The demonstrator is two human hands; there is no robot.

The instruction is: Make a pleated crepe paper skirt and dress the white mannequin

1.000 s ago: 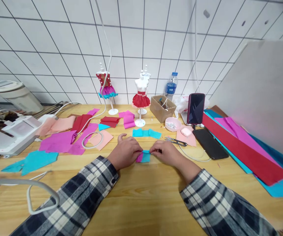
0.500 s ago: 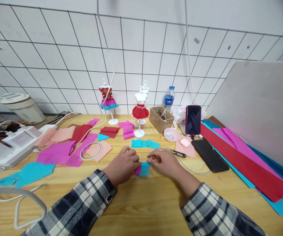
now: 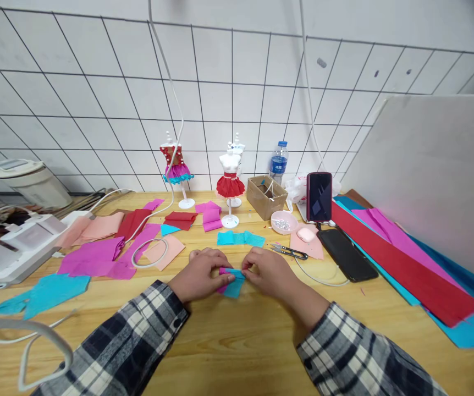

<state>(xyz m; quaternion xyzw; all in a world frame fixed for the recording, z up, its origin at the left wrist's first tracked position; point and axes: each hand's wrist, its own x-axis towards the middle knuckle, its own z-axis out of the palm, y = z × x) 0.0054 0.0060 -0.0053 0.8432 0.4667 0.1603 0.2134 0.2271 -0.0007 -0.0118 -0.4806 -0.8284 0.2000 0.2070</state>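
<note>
White tiles [image 3: 212,66] are set behind a wooden table [image 3: 229,352], which is covered with bright scraps on the far left and far right. A small blue-and-pink piece [image 3: 233,288] is held in the middle, on the near side of a flat blue strip [image 3: 254,239]. Whether it is made of paper or cloth cannot be told.

Its left, pink end is kept under the thumb of the left hand [image 3: 198,276], whose fingers are half curled on the far side, with a gap left open. Its far right corner is pinched by the right hand [image 3: 268,270], with thumb and finger almost together and the other fingers bent in.

Half a second ago, the piece was laid straight, and the left thumb was not seen on top. Now the piece is tipped a bit, and more pink is shown. So the folded far edge seems to be gripped at both ends, and it can probably be kept straight better. To the right, small snips [image 3: 290,252] and a pink bowl [image 3: 286,231] are left untouched. Farther back, a red skirt [image 3: 230,187] is worn by a little white dress stand [image 3: 230,161].
</note>
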